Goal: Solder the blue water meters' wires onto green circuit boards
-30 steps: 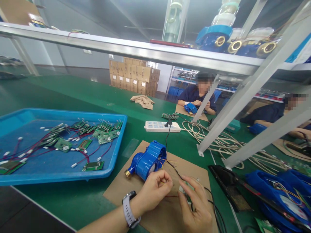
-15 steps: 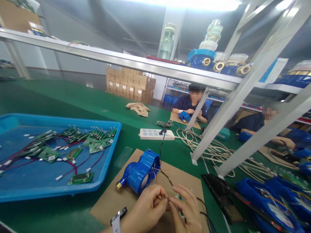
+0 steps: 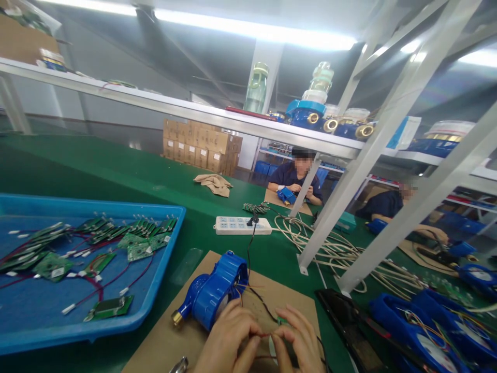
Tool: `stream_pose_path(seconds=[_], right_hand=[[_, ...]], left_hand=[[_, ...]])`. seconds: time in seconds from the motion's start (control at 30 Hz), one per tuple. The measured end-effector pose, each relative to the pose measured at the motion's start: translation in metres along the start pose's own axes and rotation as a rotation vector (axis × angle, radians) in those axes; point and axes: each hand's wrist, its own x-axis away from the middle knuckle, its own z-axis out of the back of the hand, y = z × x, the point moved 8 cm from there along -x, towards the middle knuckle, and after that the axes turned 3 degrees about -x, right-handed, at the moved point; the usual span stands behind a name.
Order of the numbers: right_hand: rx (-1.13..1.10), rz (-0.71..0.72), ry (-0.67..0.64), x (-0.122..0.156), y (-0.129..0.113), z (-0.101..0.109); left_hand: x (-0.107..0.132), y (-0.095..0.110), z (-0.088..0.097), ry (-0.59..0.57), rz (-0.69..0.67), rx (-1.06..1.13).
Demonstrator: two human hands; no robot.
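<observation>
A blue water meter (image 3: 212, 291) with a brass end lies on a brown cardboard mat (image 3: 166, 336). Thin coloured wires (image 3: 256, 300) run from it toward my hands. At the bottom edge, my left hand (image 3: 227, 339) and my right hand (image 3: 297, 339) are pinched together on a red wire (image 3: 261, 335) between their fingertips. A small green board shows just behind my right fingers. A watch sits on my left wrist at the frame's lower edge.
A blue tray (image 3: 163, 269) with several green circuit boards and red leads sits left. A white power strip (image 3: 243, 225), coiled cream cables (image 3: 337, 251), slanted shelf legs (image 3: 349, 186) and more blue meters (image 3: 423, 331) lie right. Two people work across the green table.
The view has tilted upward, so my hands have slid to the bottom edge. My two hands have come together, fingertips now meeting on the wire.
</observation>
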Motion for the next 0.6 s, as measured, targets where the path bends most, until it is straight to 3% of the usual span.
stream_pose_path(seconds=[0.17,0.33,0.47,0.6], right_hand=[[0.017,0.093,-0.058,-0.002,-0.005,-0.003],[-0.048,-0.085,-0.085,-0.008,-0.010,-0.001],[-0.174,-0.421,0.020,0.002,0.026,0.015],[-0.176,-0.588,0.084,0.025,0.069,0.040]], left_hand=[[0.000,-0.002,-0.002,0.029,0.033,0.058],[0.000,-0.002,0.003,-0.035,0.191,0.126],[0.001,-0.008,0.003,-0.073,0.294,0.186],[0.003,-0.014,0.001,-0.065,0.340,0.256]])
